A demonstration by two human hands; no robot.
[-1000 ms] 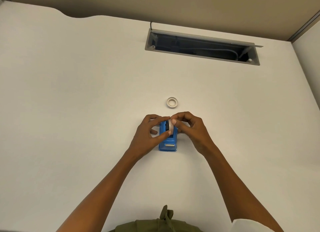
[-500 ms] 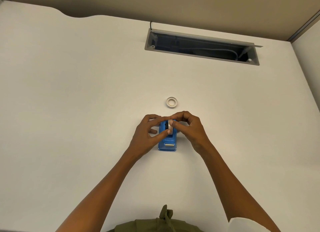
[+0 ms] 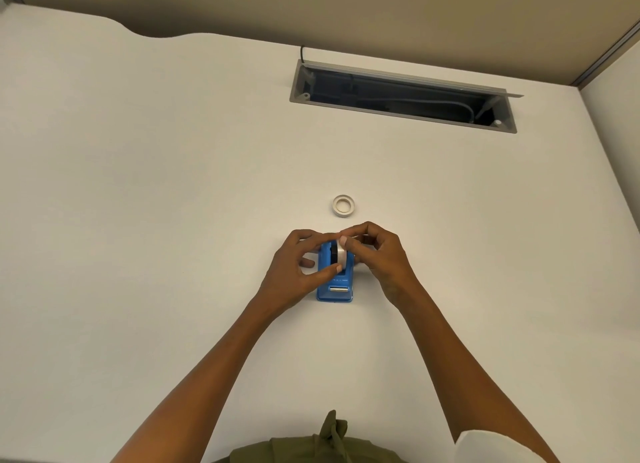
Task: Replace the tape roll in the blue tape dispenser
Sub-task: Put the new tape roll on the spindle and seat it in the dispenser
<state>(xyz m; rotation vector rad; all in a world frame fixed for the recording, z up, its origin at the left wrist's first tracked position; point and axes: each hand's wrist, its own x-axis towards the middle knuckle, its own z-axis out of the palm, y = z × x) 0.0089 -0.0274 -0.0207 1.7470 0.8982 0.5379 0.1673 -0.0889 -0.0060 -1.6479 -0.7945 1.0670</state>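
The blue tape dispenser (image 3: 335,282) sits on the white table (image 3: 138,220) close in front of the person, cutter end toward them, with a pale tape roll (image 3: 341,256) standing on edge in its cradle. The left hand (image 3: 294,272) braces the dispenser's side, its thumb pressing near the roll, and the right hand (image 3: 375,255) pinches the top of the roll between thumb and forefinger — both sets of fingers are curled closed around the job, none slack. The likely trouble from here is a roll seated crooked: if its hub misses the slots, it would jam or pop out when the tape is pulled, and a hard push could skid the light dispenser across the smooth tabletop. Whether the roll is fully seated cannot be told. A second ring (image 3: 343,206), maybe the spent core, lies flat just beyond the hands. Farther back an open cable tray (image 3: 403,95) is cut into the table, against a beige partition wall (image 3: 346,9).
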